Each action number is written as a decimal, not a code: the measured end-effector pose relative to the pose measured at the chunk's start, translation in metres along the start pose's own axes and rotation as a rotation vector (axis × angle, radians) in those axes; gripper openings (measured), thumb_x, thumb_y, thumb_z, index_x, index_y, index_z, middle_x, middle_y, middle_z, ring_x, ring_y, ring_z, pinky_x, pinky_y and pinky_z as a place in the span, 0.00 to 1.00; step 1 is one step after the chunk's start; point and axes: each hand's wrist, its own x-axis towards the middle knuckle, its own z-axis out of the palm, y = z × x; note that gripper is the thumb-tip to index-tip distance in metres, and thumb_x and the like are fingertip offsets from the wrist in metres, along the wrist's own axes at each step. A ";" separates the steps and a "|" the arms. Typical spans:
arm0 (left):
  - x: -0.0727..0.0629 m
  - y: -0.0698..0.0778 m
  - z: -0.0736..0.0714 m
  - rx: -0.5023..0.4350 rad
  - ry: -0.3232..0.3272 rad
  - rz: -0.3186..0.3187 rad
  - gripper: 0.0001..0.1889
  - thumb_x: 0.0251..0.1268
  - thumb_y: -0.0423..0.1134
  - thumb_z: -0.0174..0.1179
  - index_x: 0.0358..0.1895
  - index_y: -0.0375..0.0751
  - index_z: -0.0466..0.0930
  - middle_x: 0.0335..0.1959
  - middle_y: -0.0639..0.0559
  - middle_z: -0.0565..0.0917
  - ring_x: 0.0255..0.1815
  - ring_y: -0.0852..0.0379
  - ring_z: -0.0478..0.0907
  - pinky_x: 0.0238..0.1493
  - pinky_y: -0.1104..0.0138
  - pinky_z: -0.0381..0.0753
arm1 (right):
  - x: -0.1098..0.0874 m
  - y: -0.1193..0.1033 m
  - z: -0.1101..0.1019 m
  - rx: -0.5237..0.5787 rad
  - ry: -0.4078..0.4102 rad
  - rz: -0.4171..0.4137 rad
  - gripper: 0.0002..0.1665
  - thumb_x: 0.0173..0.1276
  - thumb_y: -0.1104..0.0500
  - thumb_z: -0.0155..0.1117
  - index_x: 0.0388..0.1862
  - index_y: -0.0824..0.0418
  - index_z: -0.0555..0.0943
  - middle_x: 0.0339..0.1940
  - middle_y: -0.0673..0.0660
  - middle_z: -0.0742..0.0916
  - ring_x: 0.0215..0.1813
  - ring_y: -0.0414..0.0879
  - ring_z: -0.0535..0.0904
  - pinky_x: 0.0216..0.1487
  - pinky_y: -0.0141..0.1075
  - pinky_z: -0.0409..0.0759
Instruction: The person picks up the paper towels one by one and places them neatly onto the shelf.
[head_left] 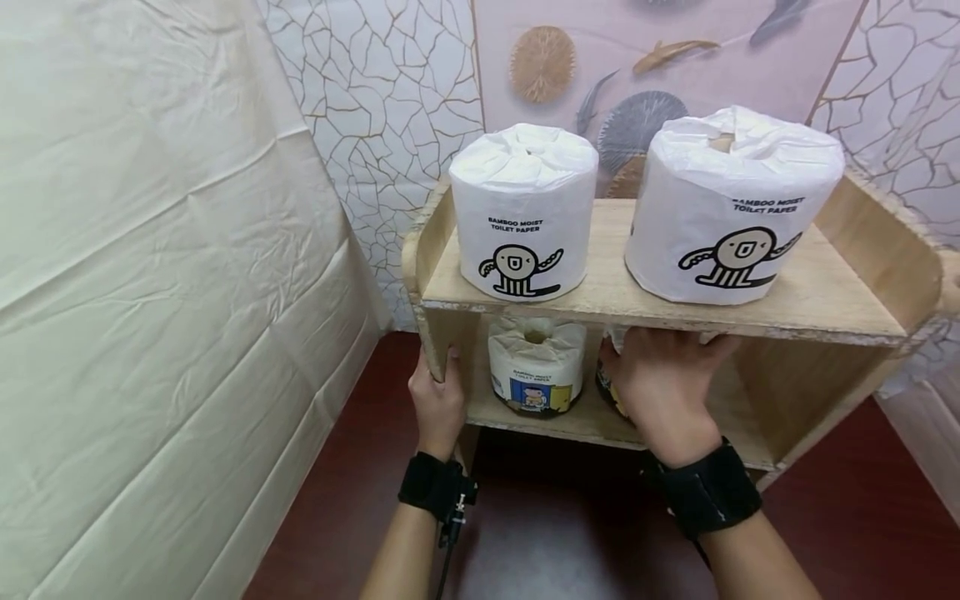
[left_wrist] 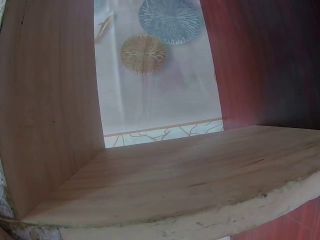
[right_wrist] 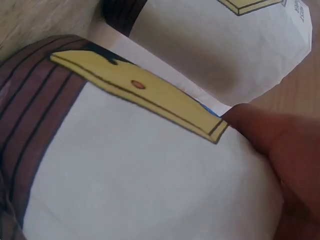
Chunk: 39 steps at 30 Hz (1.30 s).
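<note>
My left hand (head_left: pixel 437 404) grips the front edge of the wooden shelf's left side panel (head_left: pixel 437 342), thumb on the inner side. On the lower board, my right hand (head_left: pixel 671 387) holds a wrapped toilet paper roll (right_wrist: pixel 150 175), mostly hidden behind that hand in the head view. The right thumb (right_wrist: pixel 295 145) presses against its white wrapper, which bears a yellow and brown print. Just left of it stands another toilet paper roll (head_left: pixel 536 367) with a cartoon picture. In the left wrist view, only bare wooden boards (left_wrist: pixel 200 185) and the backdrop show, with no fingers clearly visible.
Two larger white toilet paper rolls, one at left (head_left: pixel 525 212) and one at right (head_left: pixel 735 208), stand on the top board (head_left: pixel 611 267). A patterned cloth (head_left: pixel 375 100) hangs behind, a cream cloth (head_left: pixel 150 250) at the left. The floor (head_left: pixel 337 500) is dark red.
</note>
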 end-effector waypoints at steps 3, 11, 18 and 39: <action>0.000 0.001 0.001 -0.009 -0.016 -0.005 0.18 0.82 0.31 0.57 0.69 0.31 0.75 0.48 0.33 0.86 0.30 0.49 0.77 0.33 0.63 0.73 | 0.000 0.002 -0.004 0.025 -0.043 0.011 0.43 0.73 0.48 0.56 0.85 0.55 0.61 0.75 0.73 0.69 0.74 0.73 0.57 0.62 0.84 0.45; 0.001 0.002 0.003 -0.019 -0.027 0.003 0.20 0.81 0.30 0.57 0.71 0.30 0.74 0.55 0.33 0.85 0.45 0.38 0.85 0.39 0.59 0.77 | 0.004 0.005 -0.008 0.002 -0.018 -0.008 0.43 0.69 0.52 0.63 0.82 0.57 0.67 0.58 0.77 0.78 0.69 0.74 0.62 0.63 0.82 0.47; 0.001 0.000 0.004 -0.030 -0.036 0.012 0.20 0.83 0.32 0.56 0.72 0.32 0.74 0.53 0.33 0.85 0.33 0.46 0.78 0.36 0.60 0.74 | 0.008 0.005 -0.018 -0.024 -0.048 -0.061 0.38 0.68 0.55 0.68 0.76 0.64 0.73 0.37 0.76 0.78 0.60 0.80 0.67 0.58 0.83 0.52; 0.002 0.000 0.000 -0.024 -0.011 0.017 0.20 0.82 0.31 0.57 0.70 0.31 0.75 0.54 0.33 0.86 0.39 0.42 0.82 0.37 0.58 0.77 | 0.023 0.008 -0.055 0.013 -0.399 0.090 0.51 0.61 0.55 0.80 0.82 0.55 0.68 0.80 0.71 0.65 0.82 0.72 0.51 0.65 0.83 0.48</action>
